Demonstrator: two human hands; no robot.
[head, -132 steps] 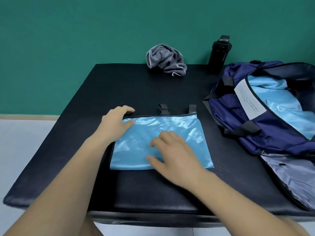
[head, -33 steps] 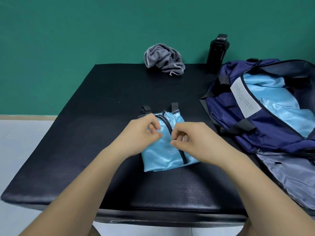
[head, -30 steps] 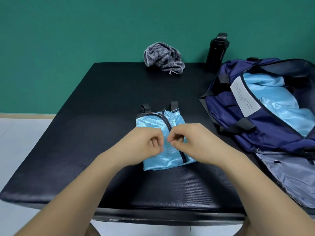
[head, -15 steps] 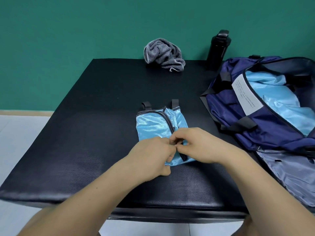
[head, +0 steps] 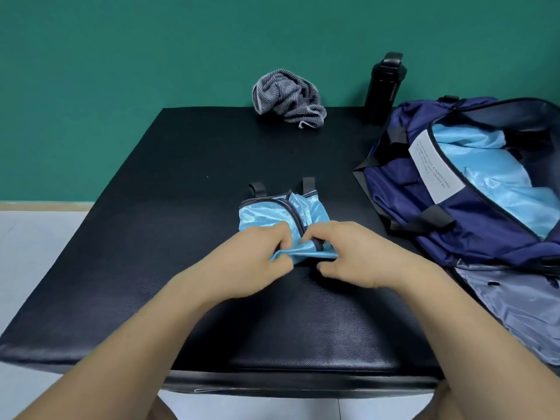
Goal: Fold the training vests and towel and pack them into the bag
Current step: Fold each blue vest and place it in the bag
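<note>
A light blue training vest [head: 266,215] with dark trim lies folded narrow on the black table [head: 169,207]. My left hand [head: 254,262] and my right hand [head: 351,256] each pinch its near edge, which is lifted and turned up off the table. Two dark loops stick out at the vest's far end. A crumpled grey striped towel [head: 288,98] lies at the back of the table. The open navy bag [head: 448,225] stands at the right with light blue fabric [head: 500,177] inside.
A black bottle [head: 385,83] stands at the back beside the bag, against the green wall. The bag's grey flap [head: 515,307] hangs over the table's right front edge. The table's front edge runs just below my forearms.
The vest went from a wide flat rectangle to a narrow fold. Both hands slid down to its near edge, and that edge is now lifted off the table.
</note>
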